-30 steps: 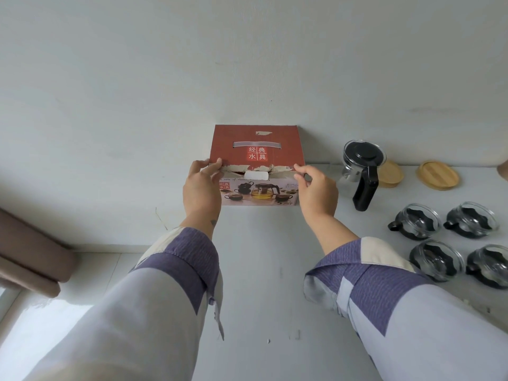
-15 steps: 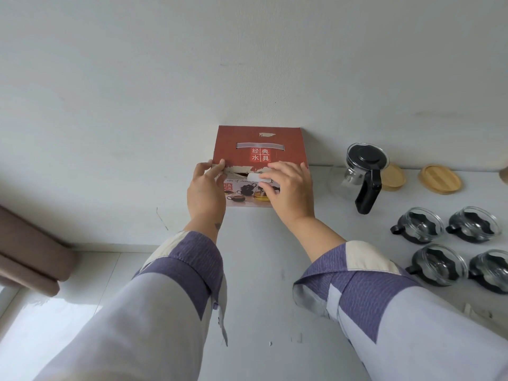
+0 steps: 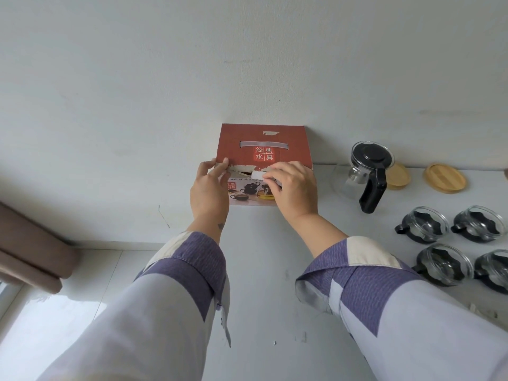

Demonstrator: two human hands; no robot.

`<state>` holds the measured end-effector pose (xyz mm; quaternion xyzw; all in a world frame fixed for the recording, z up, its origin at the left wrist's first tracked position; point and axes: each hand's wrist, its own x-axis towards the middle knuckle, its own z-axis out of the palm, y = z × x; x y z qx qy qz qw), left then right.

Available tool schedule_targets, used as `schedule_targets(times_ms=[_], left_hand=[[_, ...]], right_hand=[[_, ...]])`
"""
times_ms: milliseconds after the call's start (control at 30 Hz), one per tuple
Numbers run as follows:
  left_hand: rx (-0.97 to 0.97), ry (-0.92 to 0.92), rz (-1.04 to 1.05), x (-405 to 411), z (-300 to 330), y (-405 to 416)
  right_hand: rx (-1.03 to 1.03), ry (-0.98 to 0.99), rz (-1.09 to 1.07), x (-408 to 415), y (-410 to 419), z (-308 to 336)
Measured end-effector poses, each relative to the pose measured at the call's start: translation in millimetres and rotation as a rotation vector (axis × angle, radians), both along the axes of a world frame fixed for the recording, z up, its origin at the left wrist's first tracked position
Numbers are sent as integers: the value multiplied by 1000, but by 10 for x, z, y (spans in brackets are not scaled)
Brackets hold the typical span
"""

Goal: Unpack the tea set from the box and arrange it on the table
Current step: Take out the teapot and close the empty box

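The red tea-set box (image 3: 264,141) stands at the back of the white table (image 3: 275,270) against the wall, its lid flap down. My left hand (image 3: 209,191) holds the box's front left corner, thumb at the torn lid edge. My right hand (image 3: 295,188) lies over the front face and pinches the white tab (image 3: 258,175) at the lid's front edge. To the right stand a glass teapot (image 3: 365,171) with a black lid and handle, several glass cups (image 3: 424,224) with black handles, and two wooden coasters (image 3: 445,178).
The wall rises directly behind the box. The table's left edge runs just left of my left arm, with pale floor (image 3: 41,312) below it. A brown cushioned piece (image 3: 30,251) sits at the far left.
My right hand moved from the box's right front corner to the middle of the front edge and took hold of the white tab. My left hand stayed at the left corner.
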<state>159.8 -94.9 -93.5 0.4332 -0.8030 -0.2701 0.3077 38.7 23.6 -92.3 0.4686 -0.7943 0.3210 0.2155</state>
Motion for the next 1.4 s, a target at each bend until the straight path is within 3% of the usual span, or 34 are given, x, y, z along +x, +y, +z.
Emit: schedule_targets(times_ms=[433, 800, 1167, 1300, 1400], left_hand=[[10, 4, -16, 15, -32, -7], [19, -9, -18, 23, 8, 13], [86, -24, 36, -47, 77, 63], [-77, -185, 56, -114, 137, 208], [-203, -186, 23, -268, 230, 436]], right_hand=[[47, 127, 5, -63, -17, -19], [92, -92, -152, 24, -182, 110], [146, -41, -41, -116, 112, 76], [162, -118, -57, -146, 296, 171], [154, -180, -116, -252, 551, 234]])
